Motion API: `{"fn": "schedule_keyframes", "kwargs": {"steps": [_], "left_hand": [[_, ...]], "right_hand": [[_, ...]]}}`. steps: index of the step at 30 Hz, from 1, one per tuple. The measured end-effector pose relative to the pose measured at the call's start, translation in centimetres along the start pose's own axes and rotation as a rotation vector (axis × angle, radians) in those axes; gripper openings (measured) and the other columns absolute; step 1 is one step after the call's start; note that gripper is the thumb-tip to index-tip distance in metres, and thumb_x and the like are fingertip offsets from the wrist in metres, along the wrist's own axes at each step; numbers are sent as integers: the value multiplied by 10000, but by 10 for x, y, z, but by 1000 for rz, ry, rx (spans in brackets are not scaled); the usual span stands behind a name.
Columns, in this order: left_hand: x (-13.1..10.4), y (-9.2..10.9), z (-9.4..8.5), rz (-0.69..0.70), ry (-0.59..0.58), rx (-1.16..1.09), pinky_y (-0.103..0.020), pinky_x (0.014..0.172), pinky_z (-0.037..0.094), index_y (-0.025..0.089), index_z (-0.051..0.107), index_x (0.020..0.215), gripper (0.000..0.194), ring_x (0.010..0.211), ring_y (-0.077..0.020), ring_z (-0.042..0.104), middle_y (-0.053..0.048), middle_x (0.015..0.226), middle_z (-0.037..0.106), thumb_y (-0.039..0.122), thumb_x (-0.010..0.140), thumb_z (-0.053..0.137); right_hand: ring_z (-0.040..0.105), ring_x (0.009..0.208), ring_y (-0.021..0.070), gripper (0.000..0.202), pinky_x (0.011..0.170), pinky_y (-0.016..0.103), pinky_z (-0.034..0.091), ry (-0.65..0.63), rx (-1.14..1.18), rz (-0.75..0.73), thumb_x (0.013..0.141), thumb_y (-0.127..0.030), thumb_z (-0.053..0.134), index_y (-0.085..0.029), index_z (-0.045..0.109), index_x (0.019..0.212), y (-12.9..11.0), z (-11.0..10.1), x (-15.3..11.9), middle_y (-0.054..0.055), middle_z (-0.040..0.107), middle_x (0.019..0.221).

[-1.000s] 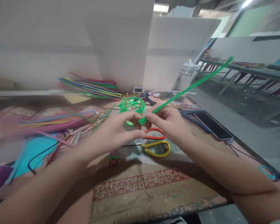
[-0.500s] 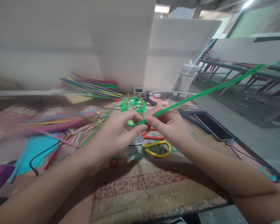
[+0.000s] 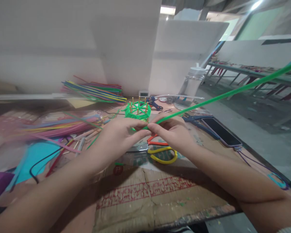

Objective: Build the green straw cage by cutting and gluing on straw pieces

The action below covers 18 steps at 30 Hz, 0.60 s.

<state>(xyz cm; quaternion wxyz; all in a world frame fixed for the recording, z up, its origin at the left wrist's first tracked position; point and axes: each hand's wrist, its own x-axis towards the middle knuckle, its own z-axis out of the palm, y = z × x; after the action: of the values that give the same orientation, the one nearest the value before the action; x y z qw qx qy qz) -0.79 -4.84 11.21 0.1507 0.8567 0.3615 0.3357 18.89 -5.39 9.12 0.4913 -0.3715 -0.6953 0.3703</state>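
A long green pipe cleaner (image 3: 208, 99) slants up to the right from between my fingertips and runs out at the right edge of view. My left hand (image 3: 124, 132) pinches its lower end, thumb against fingers. Right beside it, my right hand (image 3: 171, 129) pinches the same pipe cleaner, the fingertips of both hands nearly touching. Just behind my hands stands a round green frame (image 3: 137, 111) wrapped in fuzzy green, with several upright wooden sticks. Scissors (image 3: 163, 155) with red and yellow handles lie below my hands on the cardboard (image 3: 145, 200).
A bundle of coloured pipe cleaners (image 3: 94, 90) lies at the back left, more pink ones (image 3: 63, 129) nearer. Blue-handled pliers (image 3: 201, 124) and a phone (image 3: 221, 132) sit on the right. Behind them stands a clear water bottle (image 3: 194, 81). A small digital clock (image 3: 143, 94) is by the wall.
The green pipe cleaner's free end has swung outward to the right, past the edge of view. Both hands stay pinched together at nearly the same place.
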Motion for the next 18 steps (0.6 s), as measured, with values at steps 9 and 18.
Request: {"fn": "schedule_keyframes", "kwargs": {"steps": [9, 18], "left_hand": [[-4, 5, 3, 26, 11, 76, -238, 659, 408, 258, 761, 905, 184, 738, -142, 662, 47, 820, 755, 331, 952, 598], [1, 0, 0, -32, -34, -47, -240, 643, 409, 209, 699, 793, 248, 712, -139, 630, 31, 748, 706, 359, 950, 578]], "right_hand": [[640, 628, 131, 228, 570, 260, 546, -7, -64, -25, 894, -398, 669, -181, 683, 826, 6, 0, 0, 3, 672, 700], [663, 681, 145, 246, 634, 281, 553, -82, -25, -4, 912, -410, 616, -180, 664, 843, 4, -1, 3, 21, 698, 752]]}}
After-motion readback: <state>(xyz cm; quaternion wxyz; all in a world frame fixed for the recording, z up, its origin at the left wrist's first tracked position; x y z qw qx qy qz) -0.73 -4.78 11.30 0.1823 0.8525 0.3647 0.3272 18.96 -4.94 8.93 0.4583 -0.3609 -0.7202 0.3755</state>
